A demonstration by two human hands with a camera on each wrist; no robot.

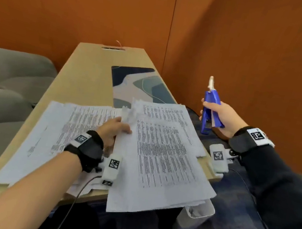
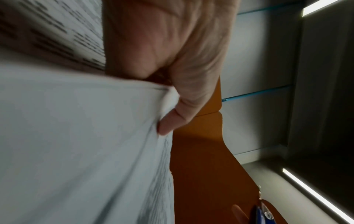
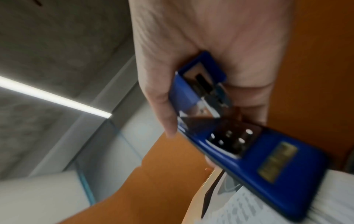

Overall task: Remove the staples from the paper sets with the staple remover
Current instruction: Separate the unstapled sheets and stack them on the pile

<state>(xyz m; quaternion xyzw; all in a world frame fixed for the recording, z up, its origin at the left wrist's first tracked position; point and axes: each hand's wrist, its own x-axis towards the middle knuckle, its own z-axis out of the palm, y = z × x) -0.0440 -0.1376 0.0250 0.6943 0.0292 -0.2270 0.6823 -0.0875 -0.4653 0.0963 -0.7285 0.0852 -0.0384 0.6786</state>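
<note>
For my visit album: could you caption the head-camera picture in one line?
Left hand grips a printed paper set on a cardboard box, while the right hand holds a blue staple remover raised beside it.

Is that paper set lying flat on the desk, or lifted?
Lifted: the left hand pinches the paper set by its edge, its near end overhanging the desk.
</note>
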